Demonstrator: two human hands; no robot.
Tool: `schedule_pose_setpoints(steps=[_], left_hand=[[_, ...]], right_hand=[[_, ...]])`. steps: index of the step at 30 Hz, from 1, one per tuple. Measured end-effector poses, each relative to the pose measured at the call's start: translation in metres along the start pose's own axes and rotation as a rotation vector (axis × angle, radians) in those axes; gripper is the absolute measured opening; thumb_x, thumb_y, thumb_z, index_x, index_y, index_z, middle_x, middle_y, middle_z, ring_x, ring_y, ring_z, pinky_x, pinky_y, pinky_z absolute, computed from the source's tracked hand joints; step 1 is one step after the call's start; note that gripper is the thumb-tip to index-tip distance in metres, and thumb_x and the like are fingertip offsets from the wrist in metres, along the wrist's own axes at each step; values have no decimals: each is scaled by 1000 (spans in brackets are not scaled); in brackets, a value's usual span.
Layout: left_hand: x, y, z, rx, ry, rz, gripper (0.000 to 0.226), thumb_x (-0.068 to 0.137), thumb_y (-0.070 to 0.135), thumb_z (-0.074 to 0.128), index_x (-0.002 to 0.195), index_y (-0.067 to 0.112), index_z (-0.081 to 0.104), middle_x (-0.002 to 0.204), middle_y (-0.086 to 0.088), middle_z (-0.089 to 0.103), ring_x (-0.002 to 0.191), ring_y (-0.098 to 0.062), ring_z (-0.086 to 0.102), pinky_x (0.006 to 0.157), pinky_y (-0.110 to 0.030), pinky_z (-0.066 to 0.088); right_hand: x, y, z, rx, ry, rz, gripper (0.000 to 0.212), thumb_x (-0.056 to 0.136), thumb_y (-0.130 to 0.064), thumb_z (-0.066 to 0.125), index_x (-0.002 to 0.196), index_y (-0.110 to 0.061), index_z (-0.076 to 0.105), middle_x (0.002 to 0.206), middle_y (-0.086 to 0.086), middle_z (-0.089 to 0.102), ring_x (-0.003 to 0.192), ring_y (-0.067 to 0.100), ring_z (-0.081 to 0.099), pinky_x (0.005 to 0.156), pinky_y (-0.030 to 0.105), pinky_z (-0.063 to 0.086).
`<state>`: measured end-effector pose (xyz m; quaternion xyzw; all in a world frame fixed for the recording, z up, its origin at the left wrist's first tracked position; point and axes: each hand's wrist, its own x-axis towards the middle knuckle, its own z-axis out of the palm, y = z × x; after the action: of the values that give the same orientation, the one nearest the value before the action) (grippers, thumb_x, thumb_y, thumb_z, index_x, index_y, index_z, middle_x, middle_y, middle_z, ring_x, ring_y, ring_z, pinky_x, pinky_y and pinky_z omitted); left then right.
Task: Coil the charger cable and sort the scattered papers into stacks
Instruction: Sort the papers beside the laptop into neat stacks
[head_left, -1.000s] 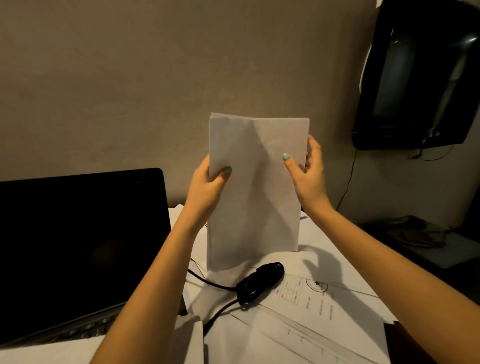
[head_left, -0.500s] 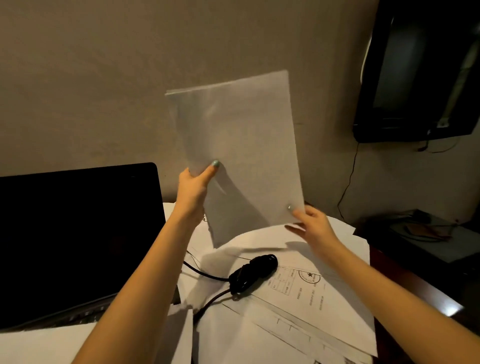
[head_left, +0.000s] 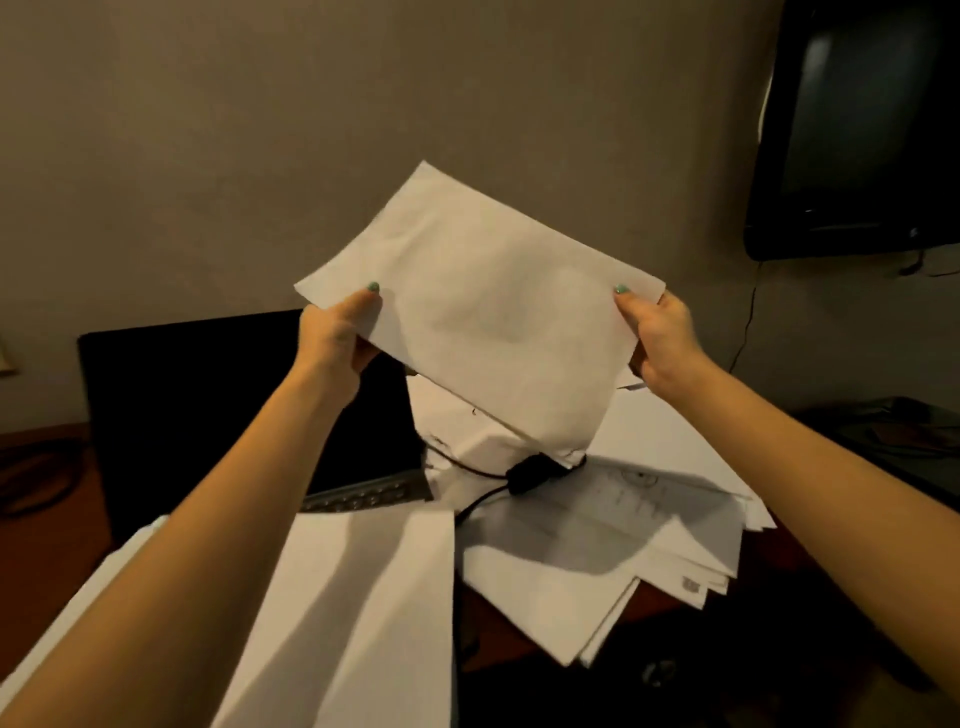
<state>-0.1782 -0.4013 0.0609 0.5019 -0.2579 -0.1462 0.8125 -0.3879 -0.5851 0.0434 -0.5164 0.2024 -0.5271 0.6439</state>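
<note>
I hold a blank white sheet (head_left: 488, 312) up in the air over the desk, turned sideways and tilted. My left hand (head_left: 337, 332) pinches its left edge, thumb on top. My right hand (head_left: 657, 335) pinches its right edge the same way. Below the sheet lies the black charger cable (head_left: 530, 475), bundled in a small coil, its lead trailing left and toward me; the sheet's lower corner hides part of it. Scattered papers (head_left: 623, 540) lie fanned out on the desk to the right, and more white sheets (head_left: 363, 597) lie in front of me.
An open laptop (head_left: 218, 415) with a dark screen stands at the left, its keyboard partly under paper. A dark wall-mounted screen (head_left: 857, 130) hangs at the upper right with a wire below it. The brown desk (head_left: 509, 629) shows between the paper piles.
The sheet has turned from upright to sideways and dropped lower. My right hand moved from its lower corner to the right edge. My view has shifted down and left.
</note>
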Motion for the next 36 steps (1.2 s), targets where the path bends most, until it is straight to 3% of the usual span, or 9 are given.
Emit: schedule_pose_setpoints(steps=[4,10,14,17,20,24,26,31,36], left_hand=[[-30,15,-67,219,45,9,38,86,7,66,123,11,57,106,-3,65,91,-17,64,65,-27,55],[-98,36,-140,594,73,32,16,90,7,64,106,4,62,86,-4,64,75,-14,63,53,-15,54],[-143,50,-189,811,127,-15,15,88,8,67,100,0,65,81,-13,65,67,-18,65,59,-20,55],[-172,57,-217,972,110,-116,14,87,9,69,97,0,65,75,-9,62,61,-17,58,42,-11,46],[-190,59,-240,1135,39,-230,18,87,15,70,95,0,66,80,-8,62,70,-16,54,52,-20,44],[-196,49,-263,1188,38,-301,21,84,19,72,96,3,66,90,-11,62,75,-19,54,60,-27,40],[-195,42,-267,1213,29,-344,25,84,20,73,99,2,65,90,-11,61,78,-22,55,64,-30,42],[-185,36,-267,1359,8,-301,42,83,26,74,117,5,62,111,-8,61,91,-22,56,72,-30,44],[-165,19,-230,1533,-118,85,42,88,34,68,122,11,62,123,-11,59,115,-32,51,94,-45,44]], right_hand=[[-24,10,15,-56,-51,31,9,95,-5,55,100,-11,59,92,1,66,82,17,65,80,35,56],[-62,36,47,-228,-168,148,28,92,-4,59,119,0,57,100,9,67,83,22,65,68,29,57],[-95,56,73,-405,-293,185,34,92,-7,61,124,3,54,113,15,62,93,26,61,70,30,53],[-122,73,84,-534,-417,158,24,92,-8,61,115,-1,56,106,12,61,84,21,59,66,26,49],[-143,88,89,-716,-516,116,5,87,-7,64,90,-6,60,89,9,62,80,20,56,66,27,44],[-156,101,92,-942,-573,94,26,83,-10,69,67,-13,48,71,5,52,65,19,50,52,26,37],[-159,106,88,-1046,-565,42,29,84,-17,69,69,-12,45,71,4,48,66,20,46,54,29,34],[-157,125,77,-1164,-506,-64,30,83,-37,70,99,-16,56,103,6,61,100,27,53,87,40,44],[-138,132,70,-1143,-530,-190,40,86,-48,63,109,-16,64,118,9,61,116,31,50,93,43,44]])
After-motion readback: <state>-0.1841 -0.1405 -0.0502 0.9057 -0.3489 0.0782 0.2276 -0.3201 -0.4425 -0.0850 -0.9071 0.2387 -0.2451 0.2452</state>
